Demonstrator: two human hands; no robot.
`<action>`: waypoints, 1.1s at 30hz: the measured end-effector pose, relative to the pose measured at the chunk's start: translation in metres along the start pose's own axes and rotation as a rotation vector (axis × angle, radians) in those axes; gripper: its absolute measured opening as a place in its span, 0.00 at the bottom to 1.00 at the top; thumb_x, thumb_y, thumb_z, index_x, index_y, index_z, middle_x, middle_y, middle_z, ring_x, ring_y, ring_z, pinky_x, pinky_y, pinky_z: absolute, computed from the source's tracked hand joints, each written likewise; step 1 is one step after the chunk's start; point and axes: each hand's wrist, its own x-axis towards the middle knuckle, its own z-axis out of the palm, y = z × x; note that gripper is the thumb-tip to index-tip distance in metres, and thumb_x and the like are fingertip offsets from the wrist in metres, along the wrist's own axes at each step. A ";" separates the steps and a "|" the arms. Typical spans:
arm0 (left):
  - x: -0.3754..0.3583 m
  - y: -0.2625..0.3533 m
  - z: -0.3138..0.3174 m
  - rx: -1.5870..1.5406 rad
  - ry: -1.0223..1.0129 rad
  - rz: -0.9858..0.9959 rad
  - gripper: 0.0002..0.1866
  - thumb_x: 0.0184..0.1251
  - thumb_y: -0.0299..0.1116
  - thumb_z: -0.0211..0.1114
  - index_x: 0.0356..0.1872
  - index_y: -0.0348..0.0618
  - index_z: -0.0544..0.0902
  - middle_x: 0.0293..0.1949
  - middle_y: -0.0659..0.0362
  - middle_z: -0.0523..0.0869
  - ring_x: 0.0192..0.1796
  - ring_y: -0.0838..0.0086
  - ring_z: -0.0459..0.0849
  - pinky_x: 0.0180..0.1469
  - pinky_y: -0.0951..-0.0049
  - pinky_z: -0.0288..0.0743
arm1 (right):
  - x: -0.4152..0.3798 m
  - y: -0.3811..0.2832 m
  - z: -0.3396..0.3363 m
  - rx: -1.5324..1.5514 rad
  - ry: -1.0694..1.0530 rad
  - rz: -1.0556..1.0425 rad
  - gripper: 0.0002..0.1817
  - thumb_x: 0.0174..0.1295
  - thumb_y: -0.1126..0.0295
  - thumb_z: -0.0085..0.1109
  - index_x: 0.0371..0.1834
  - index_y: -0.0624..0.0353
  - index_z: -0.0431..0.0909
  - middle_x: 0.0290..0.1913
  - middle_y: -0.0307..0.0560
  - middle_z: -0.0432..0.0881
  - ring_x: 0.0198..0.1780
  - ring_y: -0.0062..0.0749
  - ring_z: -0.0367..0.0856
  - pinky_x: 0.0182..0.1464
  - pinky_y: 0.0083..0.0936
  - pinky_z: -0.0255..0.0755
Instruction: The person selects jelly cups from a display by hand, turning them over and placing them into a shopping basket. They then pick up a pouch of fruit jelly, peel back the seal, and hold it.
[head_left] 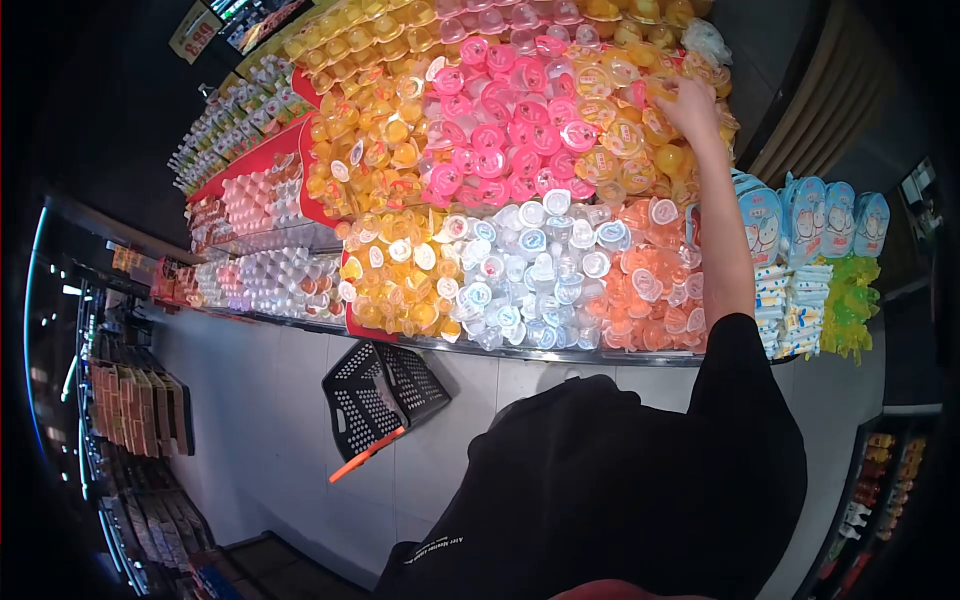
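Observation:
My right hand (692, 110) reaches far over the display, to the back right of the jelly cups. Its fingers are bent around a yellow jelly cup (662, 90) among other yellow cups, partly hidden by the fingers. Left of the hand lies a heap of pink jelly cups (510, 130). Nearer to me are clear-white jelly cups (530, 275) and orange-red jelly cups (650, 285), below my outstretched forearm. More yellow jelly cups (400, 275) fill the left side. My left hand is out of view.
A black shopping basket (370, 400) with an orange handle stands on the grey floor before the display. Blue cartoon-printed bags (825, 220) and white packets (790, 305) sit right of my arm. Shelves of boxes (140, 410) stand at the left.

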 end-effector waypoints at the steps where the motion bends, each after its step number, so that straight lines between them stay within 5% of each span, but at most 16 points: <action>1: 0.000 -0.002 0.000 0.007 -0.008 -0.003 0.20 0.70 0.45 0.65 0.48 0.36 0.85 0.40 0.52 0.90 0.44 0.70 0.88 0.48 0.70 0.79 | 0.003 0.012 0.005 0.060 -0.022 -0.036 0.27 0.59 0.46 0.69 0.58 0.45 0.85 0.66 0.49 0.77 0.72 0.51 0.68 0.70 0.63 0.61; 10: -0.004 -0.015 0.005 0.053 -0.041 -0.012 0.19 0.69 0.44 0.65 0.47 0.36 0.85 0.39 0.52 0.90 0.43 0.70 0.88 0.47 0.69 0.80 | -0.033 0.017 -0.018 0.342 0.378 -0.169 0.26 0.65 0.48 0.62 0.60 0.53 0.83 0.64 0.57 0.79 0.68 0.57 0.73 0.71 0.44 0.66; 14: -0.010 -0.023 0.012 0.021 0.009 -0.025 0.19 0.68 0.44 0.65 0.47 0.36 0.85 0.39 0.52 0.90 0.43 0.69 0.88 0.47 0.69 0.80 | -0.080 -0.002 -0.074 0.359 0.092 -0.299 0.26 0.68 0.54 0.62 0.62 0.62 0.79 0.62 0.57 0.81 0.64 0.51 0.79 0.67 0.37 0.70; 19: -0.013 -0.034 0.025 -0.005 0.042 -0.053 0.19 0.68 0.43 0.65 0.46 0.36 0.85 0.38 0.51 0.90 0.42 0.69 0.89 0.47 0.68 0.80 | -0.195 -0.049 -0.146 0.907 -0.737 -0.547 0.27 0.67 0.62 0.63 0.66 0.66 0.75 0.64 0.53 0.81 0.67 0.42 0.78 0.71 0.33 0.65; 22: -0.004 -0.035 0.033 -0.013 0.048 -0.058 0.19 0.68 0.43 0.65 0.46 0.36 0.85 0.38 0.51 0.90 0.42 0.69 0.89 0.47 0.68 0.80 | -0.233 -0.039 -0.112 1.300 -1.312 -0.681 0.24 0.67 0.61 0.64 0.58 0.70 0.81 0.58 0.59 0.84 0.61 0.43 0.82 0.65 0.34 0.71; 24: 0.004 -0.040 0.042 -0.016 0.051 -0.062 0.18 0.67 0.43 0.65 0.46 0.36 0.85 0.38 0.51 0.90 0.42 0.69 0.89 0.47 0.68 0.81 | -0.270 -0.041 -0.069 1.541 -1.456 -0.562 0.18 0.69 0.63 0.63 0.49 0.70 0.84 0.52 0.57 0.87 0.56 0.38 0.85 0.60 0.32 0.74; 28: 0.005 -0.050 0.047 -0.034 0.098 -0.064 0.18 0.67 0.43 0.65 0.45 0.36 0.85 0.37 0.51 0.90 0.41 0.69 0.89 0.47 0.68 0.81 | -0.333 -0.070 -0.001 1.280 -1.378 -0.218 0.14 0.75 0.69 0.52 0.37 0.69 0.83 0.42 0.51 0.86 0.43 0.31 0.82 0.53 0.31 0.75; 31: -0.013 -0.045 0.023 -0.209 0.159 -0.176 0.15 0.65 0.39 0.66 0.42 0.37 0.86 0.36 0.52 0.90 0.39 0.70 0.88 0.46 0.68 0.81 | -0.357 -0.094 0.017 1.706 -1.622 -0.119 0.15 0.77 0.68 0.48 0.38 0.67 0.81 0.37 0.48 0.83 0.42 0.29 0.81 0.53 0.29 0.75; 33: -0.029 -0.043 0.006 -0.364 0.189 -0.283 0.11 0.63 0.35 0.66 0.39 0.37 0.86 0.34 0.53 0.90 0.37 0.72 0.87 0.45 0.68 0.81 | -0.362 -0.111 0.021 1.694 -1.746 -0.147 0.15 0.78 0.68 0.47 0.39 0.67 0.80 0.36 0.46 0.82 0.42 0.28 0.81 0.54 0.29 0.75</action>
